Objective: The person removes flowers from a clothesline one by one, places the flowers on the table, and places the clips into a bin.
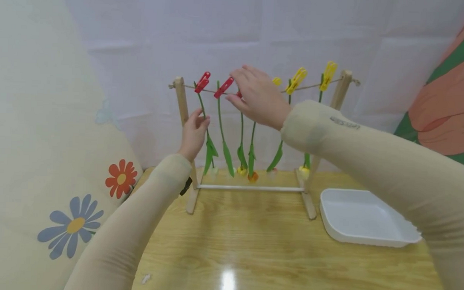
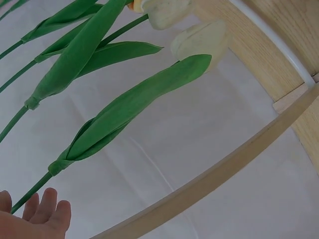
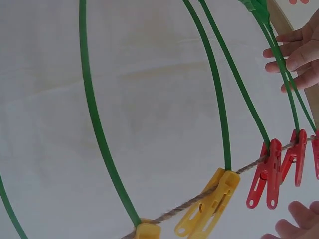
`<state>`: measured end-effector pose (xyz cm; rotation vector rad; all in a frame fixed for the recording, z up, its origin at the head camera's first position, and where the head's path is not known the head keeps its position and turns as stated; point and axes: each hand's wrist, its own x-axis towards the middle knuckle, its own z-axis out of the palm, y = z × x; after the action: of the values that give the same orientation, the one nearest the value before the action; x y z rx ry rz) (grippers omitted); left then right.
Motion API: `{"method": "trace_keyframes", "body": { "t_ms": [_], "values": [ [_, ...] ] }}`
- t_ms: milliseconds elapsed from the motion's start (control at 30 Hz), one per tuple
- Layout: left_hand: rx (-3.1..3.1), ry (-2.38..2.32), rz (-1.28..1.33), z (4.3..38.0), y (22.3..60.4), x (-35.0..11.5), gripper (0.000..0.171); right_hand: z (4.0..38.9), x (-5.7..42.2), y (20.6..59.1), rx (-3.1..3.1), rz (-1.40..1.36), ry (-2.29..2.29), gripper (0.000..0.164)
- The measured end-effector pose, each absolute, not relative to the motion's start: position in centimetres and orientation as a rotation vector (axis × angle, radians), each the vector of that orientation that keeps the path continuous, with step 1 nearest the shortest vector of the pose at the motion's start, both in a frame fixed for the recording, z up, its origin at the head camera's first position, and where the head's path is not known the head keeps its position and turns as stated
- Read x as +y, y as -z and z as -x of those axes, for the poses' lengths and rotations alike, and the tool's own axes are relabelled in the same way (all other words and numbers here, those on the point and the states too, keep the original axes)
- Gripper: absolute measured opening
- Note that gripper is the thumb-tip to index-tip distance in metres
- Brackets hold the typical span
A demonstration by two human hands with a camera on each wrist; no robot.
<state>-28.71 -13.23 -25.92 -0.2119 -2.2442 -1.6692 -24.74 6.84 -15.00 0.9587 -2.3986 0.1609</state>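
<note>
Artificial tulips hang heads down from a twine line point(image 1: 314, 85), held by red clothespins point(image 1: 223, 87) and yellow clothespins point(image 1: 296, 81). My left hand point(image 1: 194, 135) is at the leftmost tulip stem point(image 1: 201, 102), below its red clothespin point(image 1: 202, 83). The left wrist view shows that stem passing between thumb and loosely extended fingers point(image 2: 47, 205), with a white tulip head point(image 2: 202, 42) beyond its leaf. Higher up, my right hand point(image 1: 260, 97) reaches over the line with fingers extended, partly covering the middle clothespins. Its fingertips point(image 3: 301, 219) show apart from the red clothespins point(image 3: 267, 174).
A wooden frame with a left post point(image 1: 181, 100), a right post point(image 1: 341, 89) and a white lower bar point(image 1: 249, 188) stands on the wooden table point(image 1: 270, 248). A white tray point(image 1: 367, 216) sits at the right. White cloth point(image 1: 221, 25) hangs behind.
</note>
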Motion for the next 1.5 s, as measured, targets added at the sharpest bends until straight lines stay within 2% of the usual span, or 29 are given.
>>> {"method": "trace_keyframes", "body": {
  "t_ms": [733,1300,1500],
  "values": [
    [-2.206,1.684,0.162,28.9,25.7,-13.9,0.035,26.6,2.4,11.9,-2.564,-0.909,-0.081,0.057],
    [-2.238,1.693,0.147,28.4,26.1,-14.6,0.029,27.2,-0.2,11.9,-2.523,-0.874,0.131,0.04],
    [-2.228,1.68,0.146,28.1,26.2,-14.5,0.028,27.4,-0.2,12.0,-2.457,-0.844,0.285,0.041]
  ]
}}
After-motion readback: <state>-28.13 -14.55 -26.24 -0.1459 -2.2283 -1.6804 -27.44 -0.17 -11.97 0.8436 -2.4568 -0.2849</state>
